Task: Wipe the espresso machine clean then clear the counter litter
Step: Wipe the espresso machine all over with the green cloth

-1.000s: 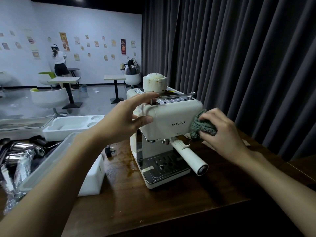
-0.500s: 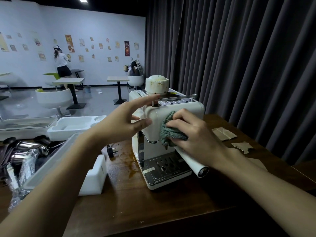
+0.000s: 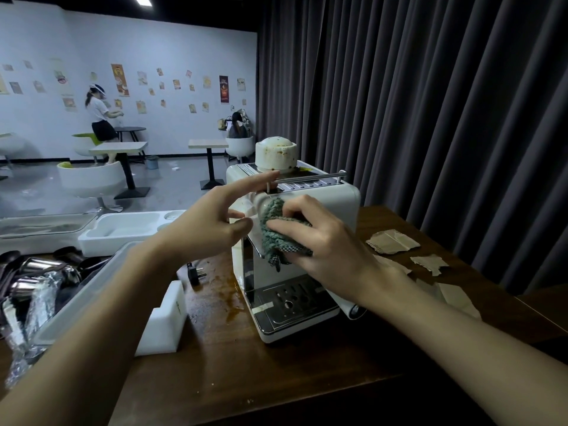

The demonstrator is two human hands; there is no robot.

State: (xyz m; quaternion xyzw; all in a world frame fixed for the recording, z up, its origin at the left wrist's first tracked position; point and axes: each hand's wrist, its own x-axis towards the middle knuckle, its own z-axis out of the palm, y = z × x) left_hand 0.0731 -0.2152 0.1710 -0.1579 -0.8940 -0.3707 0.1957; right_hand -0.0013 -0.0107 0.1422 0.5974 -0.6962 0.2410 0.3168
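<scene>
Cream espresso machine [image 3: 338,210] upright on counter [image 3: 276,379]; green knit cloth [image 3: 272,229] against its front; torn paper scraps [image 3: 392,242] nearby

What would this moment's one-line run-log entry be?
phase: wiping | right hand presses green cloth on espresso machine front | left hand touches its left corner | paper litter on counter, uncleared

Dark pleated curtain [image 3: 430,118] beside a white poster-dotted wall [image 3: 46,41], with grey floor [image 3: 37,192] and small tables [image 3: 118,146] beyond
</scene>
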